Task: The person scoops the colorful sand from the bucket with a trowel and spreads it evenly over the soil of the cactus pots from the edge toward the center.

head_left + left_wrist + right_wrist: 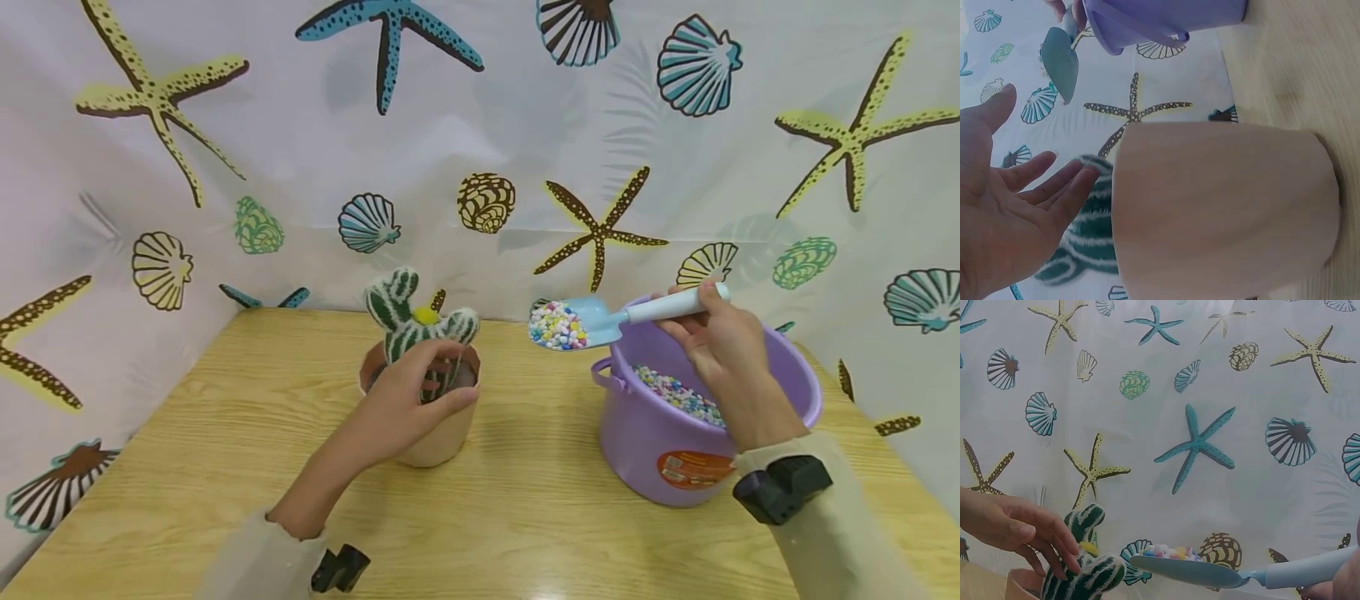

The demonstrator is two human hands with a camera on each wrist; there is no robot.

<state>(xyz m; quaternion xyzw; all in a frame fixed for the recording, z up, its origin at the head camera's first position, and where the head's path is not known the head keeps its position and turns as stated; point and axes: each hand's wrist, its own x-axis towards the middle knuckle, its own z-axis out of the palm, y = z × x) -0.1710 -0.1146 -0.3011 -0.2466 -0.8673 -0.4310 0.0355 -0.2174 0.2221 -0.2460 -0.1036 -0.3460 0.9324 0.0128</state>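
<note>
A knitted-looking green and white cactus (405,340) with a yellow tip stands in a terracotta-coloured pot (438,446). Over the near side of the pot, my left hand (405,408) has its fingers loosely extended at the cactus; in the left wrist view, fingertips (1088,172) overlap its green body. My right hand (726,354) grips the pale handle of a light blue trowel (600,319), held level in the air left of the purple bucket's rim. Small multicoloured pebbles (557,327) are heaped on the blade, which points toward the cactus.
The purple bucket (652,458) stands on the right of the wooden table (517,517), with more multicoloured pebbles (678,393) inside and a handle lug on its left. Behind the table hangs a white cloth (435,158) printed with starfish and shells.
</note>
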